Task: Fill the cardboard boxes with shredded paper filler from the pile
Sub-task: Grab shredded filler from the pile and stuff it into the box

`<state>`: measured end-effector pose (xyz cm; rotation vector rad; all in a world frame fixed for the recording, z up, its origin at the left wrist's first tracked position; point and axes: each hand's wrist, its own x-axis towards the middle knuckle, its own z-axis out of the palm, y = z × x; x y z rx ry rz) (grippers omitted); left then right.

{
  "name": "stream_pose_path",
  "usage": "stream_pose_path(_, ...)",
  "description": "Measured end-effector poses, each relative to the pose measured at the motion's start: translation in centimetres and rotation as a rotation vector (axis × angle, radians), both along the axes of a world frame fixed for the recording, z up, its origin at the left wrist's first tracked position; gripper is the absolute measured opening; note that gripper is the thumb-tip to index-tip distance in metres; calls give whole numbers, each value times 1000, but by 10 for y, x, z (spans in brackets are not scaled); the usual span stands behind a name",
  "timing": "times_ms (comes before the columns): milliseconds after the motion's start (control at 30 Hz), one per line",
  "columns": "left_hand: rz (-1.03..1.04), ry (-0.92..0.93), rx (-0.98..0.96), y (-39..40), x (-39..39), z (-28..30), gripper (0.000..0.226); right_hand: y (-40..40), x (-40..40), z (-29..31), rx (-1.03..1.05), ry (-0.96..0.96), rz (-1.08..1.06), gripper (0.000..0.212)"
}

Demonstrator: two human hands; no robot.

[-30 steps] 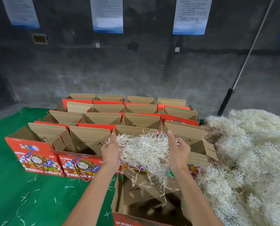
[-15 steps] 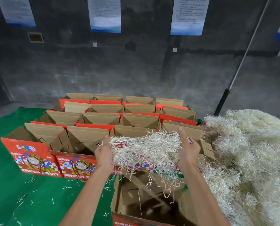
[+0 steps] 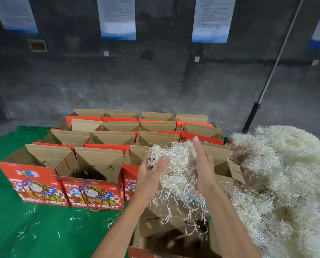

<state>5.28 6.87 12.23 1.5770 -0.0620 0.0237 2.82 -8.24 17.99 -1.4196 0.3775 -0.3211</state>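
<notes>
- Shredded paper filler (image 3: 176,164), one wad of it, sits pressed between the left hand (image 3: 151,175) and right hand (image 3: 203,172), fingers straight, palms facing each other, likely so loose strands stay bunched
- It hangs over the open nearest box (image 3: 174,231), strands trailing in, probably ready to drop
- Half a second ago the hands stood wider apart and the wad was spread flat; now it is squeezed narrow
- Behind stand rows of empty boxes (image 3: 92,164); the pile (image 3: 278,174) lies right, on the green cloth (image 3: 43,229)
</notes>
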Motion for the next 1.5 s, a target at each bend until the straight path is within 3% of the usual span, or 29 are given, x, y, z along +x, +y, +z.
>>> stream_pose_path(133,113,141,-247,-10,2,2,108,10,-12,-13,-141,-135,19,70)
stream_pose_path(200,142,207,-339,-13,3,0,118,16,-13,-22,-237,-145,19,69)
stream_pose_path(333,75,146,-381,-24,-3,5,116,30,-11,-35,-351,-170,-79,68)
stream_pose_path(467,-47,32,-425,-36,-11,13,71,40,-7,-44,-401,-208,-133,60)
stream_pose_path(667,56,220,-633,-27,5,11,84,23,-6,-36,-412,-234,-215,19)
stream_pose_path(800,63,236,-643,-12,15,14,101,8,-2,-35,-438,-267,-178,34)
stream_pose_path(900,60,273,-631,-2,22,15,93,0,-1,-41,-322,-327,-129,30)
stream_pose_path(1100,79,286,-575,7,29,9,91,-9,0,-48,-340,-339,-147,53)
stream_pose_path(1200,86,275,-607,14,30,9,98,-16,1,-46,-315,-325,-180,45)
stream_pose_path(1400,148,348,-612,24,37,10,76,-30,5,-42,-309,-259,-278,47)
stream_pose_path(1500,175,394,-621,30,40,12,83,-38,7,-43,-308,-242,-334,47)
